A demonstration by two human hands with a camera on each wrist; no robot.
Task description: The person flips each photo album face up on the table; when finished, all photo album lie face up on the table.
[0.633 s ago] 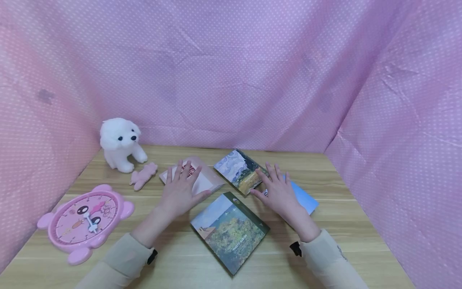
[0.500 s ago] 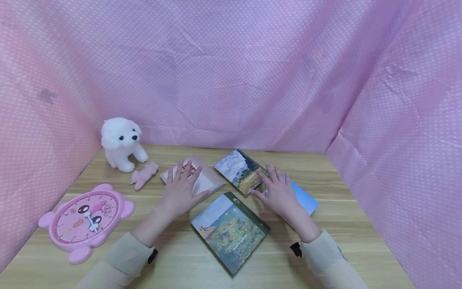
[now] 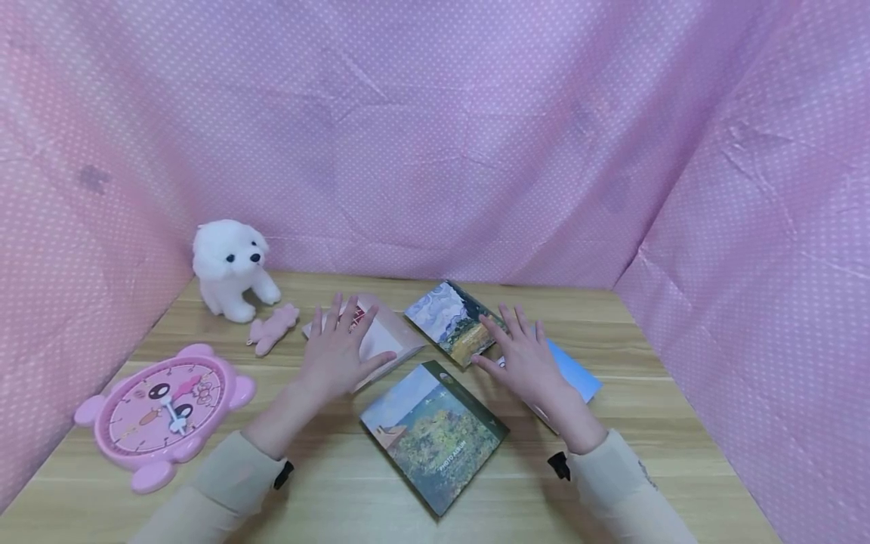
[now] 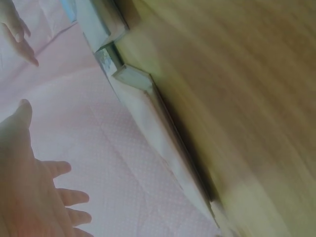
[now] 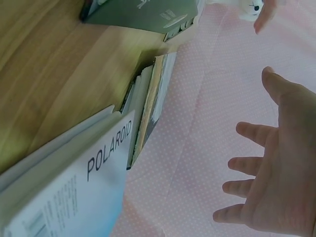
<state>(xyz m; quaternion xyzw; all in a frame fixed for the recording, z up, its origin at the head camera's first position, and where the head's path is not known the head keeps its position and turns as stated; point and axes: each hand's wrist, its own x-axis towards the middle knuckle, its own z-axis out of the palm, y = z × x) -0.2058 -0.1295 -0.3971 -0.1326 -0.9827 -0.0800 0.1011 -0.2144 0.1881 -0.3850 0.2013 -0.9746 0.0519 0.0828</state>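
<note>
Both hands hover palm down with fingers spread. My left hand (image 3: 336, 355) is over the near-left part of a pale pink-and-white book (image 3: 390, 336) with a red emblem, and holds nothing. My right hand (image 3: 530, 366) overlaps a blue album (image 3: 576, 370), hiding much of it; the right wrist view shows "POLAROID" printed on that album's white part. Just past the right fingertips lies an album with a painted wheat field and swirling sky (image 3: 448, 321). Between the forearms, a green "PHOTO ALBUM" (image 3: 435, 438) with a painted landscape lies cornerwise. In both wrist views, a gap separates the hand from the albums.
A white plush dog (image 3: 231, 268) sits at the back left, with a small pink plush (image 3: 273, 329) before it. Nearer lies a pink animal-shaped clock (image 3: 163, 412). Pink dotted cloth (image 3: 435, 151) hangs around the wooden table (image 3: 680, 468).
My left hand has shifted slightly left and away, uncovering a bit more of the pale book's near edge. The right hand has barely moved, and the albums lie where they were.
</note>
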